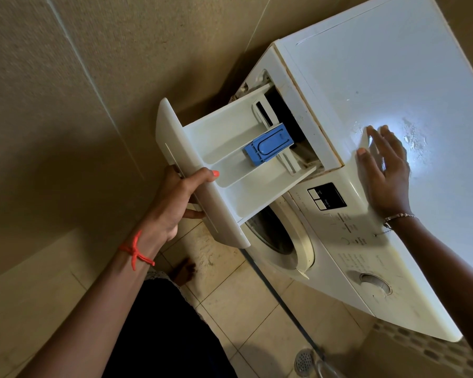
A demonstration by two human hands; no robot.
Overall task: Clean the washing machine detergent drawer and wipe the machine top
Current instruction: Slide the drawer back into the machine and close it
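Note:
The white detergent drawer (pixel 224 148) is pulled far out of the washing machine, its compartments showing and a blue softener cap (pixel 268 147) in the middle one. My left hand (pixel 180 203) grips the drawer's front panel, thumb on the inner edge and fingers under the front. My right hand (pixel 385 167) lies flat with spread fingers on the white machine top (pixel 380 77), close to the front edge. Wet patches and a bright glare mark the top just beyond that hand.
The control panel with a dark display (pixel 327 199) and a dial (pixel 374 286) runs along the machine front, above the round door (pixel 281 238). A tan tiled wall (pixel 66 105) stands close on the left. The tiled floor below has a drain (pixel 303 361) and my bare foot (pixel 183 271).

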